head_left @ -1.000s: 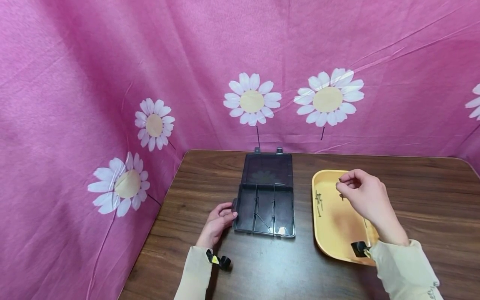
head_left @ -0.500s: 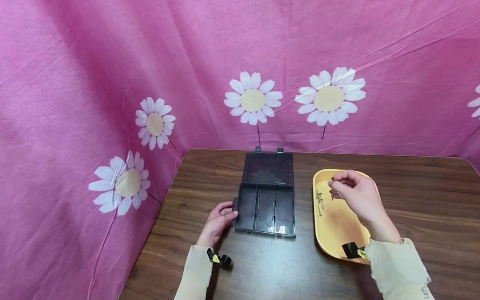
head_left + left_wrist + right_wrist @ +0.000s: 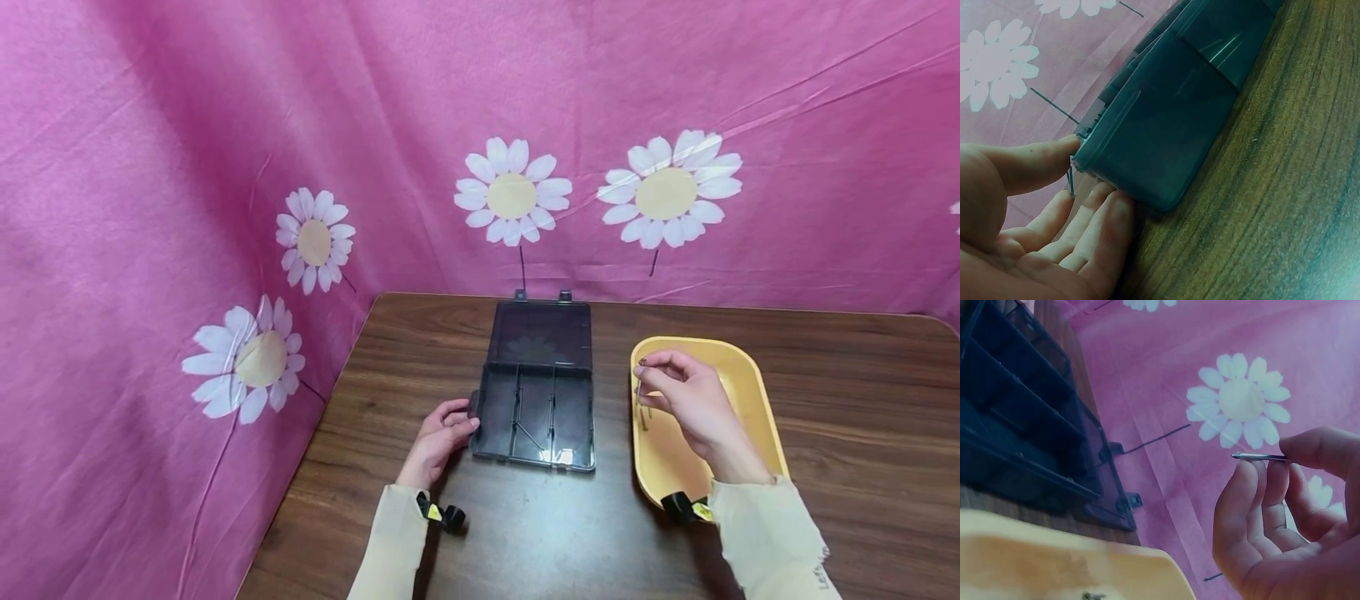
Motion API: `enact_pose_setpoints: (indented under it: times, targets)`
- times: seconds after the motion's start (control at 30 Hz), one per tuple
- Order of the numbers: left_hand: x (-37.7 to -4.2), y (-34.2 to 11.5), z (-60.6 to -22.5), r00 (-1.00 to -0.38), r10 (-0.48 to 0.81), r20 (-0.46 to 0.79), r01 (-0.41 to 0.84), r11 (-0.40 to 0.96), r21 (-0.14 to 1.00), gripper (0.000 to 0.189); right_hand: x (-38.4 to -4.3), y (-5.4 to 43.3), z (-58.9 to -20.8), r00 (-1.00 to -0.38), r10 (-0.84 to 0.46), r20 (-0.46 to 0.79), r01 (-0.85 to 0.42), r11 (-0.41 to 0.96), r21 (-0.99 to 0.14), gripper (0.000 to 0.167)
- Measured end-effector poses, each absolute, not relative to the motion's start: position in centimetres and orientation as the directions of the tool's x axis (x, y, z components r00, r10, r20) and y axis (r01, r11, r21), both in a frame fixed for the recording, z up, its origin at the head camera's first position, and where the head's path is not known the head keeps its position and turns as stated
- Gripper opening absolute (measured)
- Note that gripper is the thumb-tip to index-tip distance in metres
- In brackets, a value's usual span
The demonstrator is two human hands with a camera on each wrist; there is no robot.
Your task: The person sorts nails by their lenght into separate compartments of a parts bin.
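Observation:
My left hand holds the left side of a dark see-through plastic box, its thumb on the rim and fingers lower against the side, as the left wrist view shows. The lid lies back, and dividers part the inside lengthwise. A few thin dark pieces lie at the dividers; their kind is unclear. Over the left side of a yellow tray, my right hand pinches a slim metal nail between thumb and fingertips. In the head view it hangs point down. Several similar nails lie below, partly hidden.
The brown wooden table carries box and tray side by side, a narrow strip of wood between them. Behind the table's back edge hangs a pink cloth with white flowers. Each wrist wears a strapped black camera.
My right hand has moved left across the tray, carrying the nail from above its middle to its left rim. My left hand stays at the box.

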State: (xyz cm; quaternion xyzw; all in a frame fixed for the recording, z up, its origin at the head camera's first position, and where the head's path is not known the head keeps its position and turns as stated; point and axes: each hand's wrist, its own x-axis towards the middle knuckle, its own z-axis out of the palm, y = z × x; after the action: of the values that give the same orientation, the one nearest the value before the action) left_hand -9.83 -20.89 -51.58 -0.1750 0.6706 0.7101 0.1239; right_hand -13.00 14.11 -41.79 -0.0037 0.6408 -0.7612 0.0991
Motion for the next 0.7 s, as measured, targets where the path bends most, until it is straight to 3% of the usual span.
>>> enact_pose_setpoints:
  times: [0.7]
  targets:
    - [-9.9,-20.8,-51.7,-0.92,-0.053,-0.388,-0.382,-0.102,0.919,0.05,-13.3,10.0,-43.2,-0.964,-0.151,-0.217,0.236,-0.126,-0.963,0.006]
